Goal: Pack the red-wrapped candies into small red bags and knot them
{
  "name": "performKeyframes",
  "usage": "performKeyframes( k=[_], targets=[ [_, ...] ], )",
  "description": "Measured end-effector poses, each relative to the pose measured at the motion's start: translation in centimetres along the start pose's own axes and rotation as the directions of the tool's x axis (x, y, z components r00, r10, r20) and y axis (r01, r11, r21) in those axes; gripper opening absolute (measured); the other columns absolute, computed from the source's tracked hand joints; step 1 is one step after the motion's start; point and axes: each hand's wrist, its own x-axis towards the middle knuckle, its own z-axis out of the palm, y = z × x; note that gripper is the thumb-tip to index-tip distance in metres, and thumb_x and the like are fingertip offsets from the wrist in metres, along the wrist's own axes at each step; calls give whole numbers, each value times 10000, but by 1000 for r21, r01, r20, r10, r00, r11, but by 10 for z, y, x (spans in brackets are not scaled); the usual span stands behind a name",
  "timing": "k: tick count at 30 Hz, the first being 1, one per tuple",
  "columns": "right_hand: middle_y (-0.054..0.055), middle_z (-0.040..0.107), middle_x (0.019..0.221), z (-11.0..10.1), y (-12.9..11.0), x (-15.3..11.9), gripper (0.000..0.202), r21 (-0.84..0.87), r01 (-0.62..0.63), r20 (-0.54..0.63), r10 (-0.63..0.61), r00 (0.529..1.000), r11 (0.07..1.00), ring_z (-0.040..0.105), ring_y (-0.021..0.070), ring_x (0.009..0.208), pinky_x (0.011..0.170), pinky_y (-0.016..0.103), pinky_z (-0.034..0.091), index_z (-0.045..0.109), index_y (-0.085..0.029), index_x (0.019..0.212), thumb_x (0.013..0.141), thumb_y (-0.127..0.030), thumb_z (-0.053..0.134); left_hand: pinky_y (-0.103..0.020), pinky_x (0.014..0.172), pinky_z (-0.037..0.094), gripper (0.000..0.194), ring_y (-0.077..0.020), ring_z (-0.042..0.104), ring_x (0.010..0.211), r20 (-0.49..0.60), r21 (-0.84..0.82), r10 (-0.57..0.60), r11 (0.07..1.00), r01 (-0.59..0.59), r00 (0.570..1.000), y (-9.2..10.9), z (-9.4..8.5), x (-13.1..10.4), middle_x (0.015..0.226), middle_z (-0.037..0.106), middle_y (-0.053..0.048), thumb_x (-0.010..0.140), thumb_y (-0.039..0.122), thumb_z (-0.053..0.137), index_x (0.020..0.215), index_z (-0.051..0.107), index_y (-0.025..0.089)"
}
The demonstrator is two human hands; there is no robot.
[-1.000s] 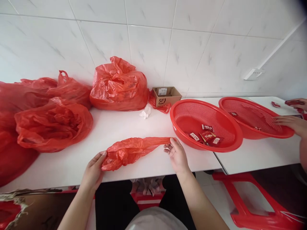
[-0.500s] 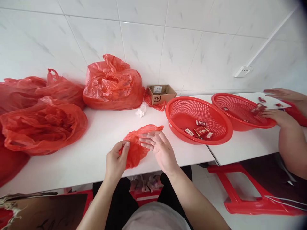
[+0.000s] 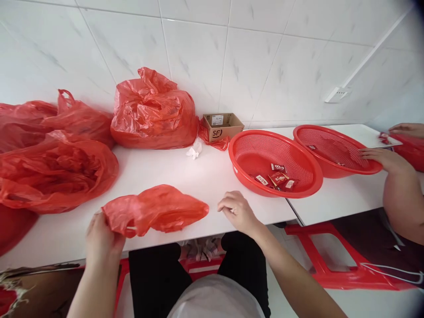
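**Red plastic bag (image 3: 159, 210) held by one end only; right hand (image 3: 238, 212) is off it**

Left hand (image 3: 104, 236): fingers closed on the bag's left end, thumb side partly hidden behind the wrist. One-end hold leaves the rest of the film loose, so it bellies out toward the right, over the front of the white table (image 3: 165, 170). Small gap in the film near the grip; can't tell if it's a handle loop or a fold.

Right hand: fingers curled in, just beside the bag's right tip, not touching it. Can't tell if the fingertips meet or pinch anything.

Right of that: mesh basket (image 3: 265, 148) with a few wrapped packets (image 3: 278, 178) at the bottom. Sits near the right hand, probably for easy reach. Second basket (image 3: 334, 145) is just behind and to the right; a co-worker's hand (image 3: 377, 155) rests at its rim, so it looks placed to suit that person.

Left of that: wide, loose bag (image 3: 66, 172) full of bunched red plastic, mouth up, likely for access from above. Stuffed bag (image 3: 154, 110) stands by the tiled wall (image 3: 198, 57), probably to leave working room in front. Small carton (image 3: 225, 133) marked SF is beside it; crumpled white tissue (image 3: 194, 150) lies in front.
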Motion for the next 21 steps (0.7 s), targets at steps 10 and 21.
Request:
performKeyframes(
  k=[10, 21],
  targets=[
    [43, 640, 827, 21, -65, 16, 176, 177, 37, -186, -3, 983, 983, 590, 157, 771, 707, 287, 496, 608, -195, 986, 886, -85, 514, -514, 1111, 335, 418, -294, 490, 1267, 57, 270, 789, 578, -770, 612, 8, 8, -66, 1345, 496, -101, 683, 132, 676, 1081, 573, 204],
    [59, 687, 1057, 49, -81, 15, 181, 19, 53, -122, -50, 991, 998, 621, 190, 997, 908, 365, 481, 639, -231, 1007, 892, -157, 521, -397, 798, 504, 498, -258, 658, 851, 651, 641, 295, 279, -715, 699, -19, 16, -55, 1082, 707, -89, 865, 240, 501, 1359, 556, 266]
  ],
)
